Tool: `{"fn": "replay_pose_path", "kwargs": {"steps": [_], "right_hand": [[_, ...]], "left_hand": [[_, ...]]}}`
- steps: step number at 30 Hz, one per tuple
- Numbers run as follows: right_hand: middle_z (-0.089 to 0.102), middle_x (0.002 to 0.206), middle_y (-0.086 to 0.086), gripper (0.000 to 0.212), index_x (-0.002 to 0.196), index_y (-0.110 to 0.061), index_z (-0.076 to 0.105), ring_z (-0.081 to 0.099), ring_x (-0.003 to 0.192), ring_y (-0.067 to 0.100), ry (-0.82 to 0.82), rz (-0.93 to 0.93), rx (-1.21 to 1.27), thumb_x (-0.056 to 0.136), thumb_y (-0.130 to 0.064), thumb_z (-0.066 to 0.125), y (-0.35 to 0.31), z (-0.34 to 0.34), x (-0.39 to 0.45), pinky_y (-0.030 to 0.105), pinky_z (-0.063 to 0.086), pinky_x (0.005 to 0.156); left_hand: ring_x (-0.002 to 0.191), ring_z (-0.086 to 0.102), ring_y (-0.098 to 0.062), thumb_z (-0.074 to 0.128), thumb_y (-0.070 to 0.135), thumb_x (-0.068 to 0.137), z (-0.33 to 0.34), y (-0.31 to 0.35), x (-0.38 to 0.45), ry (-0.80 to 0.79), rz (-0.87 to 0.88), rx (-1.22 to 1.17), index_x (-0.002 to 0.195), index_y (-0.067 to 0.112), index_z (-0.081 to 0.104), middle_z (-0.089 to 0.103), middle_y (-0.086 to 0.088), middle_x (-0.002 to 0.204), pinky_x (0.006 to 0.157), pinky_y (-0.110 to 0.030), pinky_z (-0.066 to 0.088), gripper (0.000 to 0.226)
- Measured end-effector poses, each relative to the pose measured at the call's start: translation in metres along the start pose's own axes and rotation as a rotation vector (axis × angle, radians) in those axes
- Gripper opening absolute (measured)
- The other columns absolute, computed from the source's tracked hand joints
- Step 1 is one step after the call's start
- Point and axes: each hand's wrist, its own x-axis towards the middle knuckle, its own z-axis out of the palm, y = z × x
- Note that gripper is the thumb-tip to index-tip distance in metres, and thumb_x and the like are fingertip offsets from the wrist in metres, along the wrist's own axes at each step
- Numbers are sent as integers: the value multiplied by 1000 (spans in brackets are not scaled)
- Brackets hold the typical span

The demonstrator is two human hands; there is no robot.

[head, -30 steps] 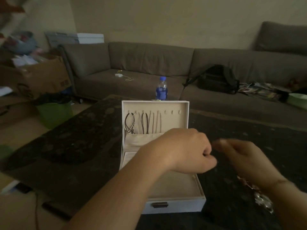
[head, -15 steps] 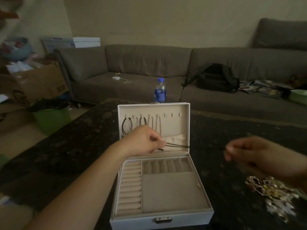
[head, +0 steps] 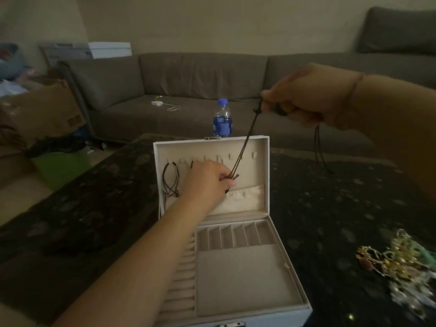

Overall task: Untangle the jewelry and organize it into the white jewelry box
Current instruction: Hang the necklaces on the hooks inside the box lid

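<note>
The white jewelry box (head: 298, 289) stands open on the dark table, its lid upright with hooks along the top. Dark cord necklaces (head: 171, 180) hang from the lid's left hooks. My left hand (head: 207, 180) is in front of the lid and pinches the lower end of a dark cord necklace (head: 245, 147). My right hand (head: 304, 97) is raised above and right of the box and grips the cord's upper end, so the cord runs taut between both hands. A loose end dangles below my right hand. A tangled pile of jewelry (head: 401, 267) lies on the table to the right.
A blue-capped water bottle (head: 222, 119) stands just behind the box lid. A grey sofa (head: 188, 90) with a white charger runs along the back. A cardboard box (head: 44, 112) and a green bin (head: 61, 166) sit left of the table.
My right hand rose from low on the right to high above the box, pulling the cord taut. My left hand stayed at the lid, pinching the cord's other end.
</note>
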Motion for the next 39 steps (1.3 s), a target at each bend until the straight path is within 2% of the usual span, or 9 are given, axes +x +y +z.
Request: {"fn": "replay_pose_path", "kwargs": {"steps": [5,13,19,21,25,29,32,35,39], "right_hand": [[42,58,-1,24,90,-16,70,33,46,11,-36,22,-40,96,-36,57,-7,11,7,25,32,44],[43,54,-5,24,93,-18,71,36,42,10,25,-19,-29,96,-37,57,-10,3,13,24,32,43],[43,55,-1,24,97,-12,69,34,43,12,-123,10,-132,97,-32,56,-6,12,13,23,32,43],[43,54,0,26,103,-6,68,34,41,11,-175,22,-207,97,-28,56,-7,19,13,22,32,42],[48,55,2,22,86,-10,62,38,36,10,-191,10,-400,94,-30,60,-7,41,16,22,36,42],[56,73,3,20,87,-13,64,50,61,12,-146,-102,-544,94,-31,60,5,57,21,22,41,56],[64,85,5,21,88,-18,69,57,76,14,-121,-164,-519,95,-33,57,20,57,20,25,46,70],[66,94,2,23,99,-18,69,60,85,12,-182,-199,-596,97,-35,54,32,59,15,28,47,81],[61,89,-1,25,100,-21,64,57,84,15,-67,-165,-739,100,-36,45,51,71,15,33,49,83]], "left_hand": [[79,57,-13,63,43,94,2,7,2,-30,89,339,91,23,68,65,5,84,69,-30,45,20],[83,60,-16,64,40,93,6,5,6,173,128,267,95,23,70,66,4,90,78,-38,54,18],[88,59,-16,66,40,91,12,2,0,114,102,401,98,27,66,58,8,96,76,-36,53,15],[91,57,-11,69,41,88,12,4,-5,132,73,237,112,30,63,59,10,105,77,-30,50,28],[105,61,-7,70,26,89,0,20,-7,45,-24,-700,122,29,60,66,6,117,86,-23,46,35],[74,64,-9,53,16,101,-8,21,-4,5,-17,-1007,106,21,69,69,6,81,82,-30,56,18],[60,55,5,54,19,101,-2,10,2,177,36,-737,97,25,69,67,15,79,67,-19,48,16],[68,58,11,64,22,95,3,3,6,303,92,-473,95,22,71,64,17,75,63,-4,42,7],[63,57,8,69,25,92,8,1,7,425,53,-279,96,27,65,57,16,66,57,-8,42,6]]}}
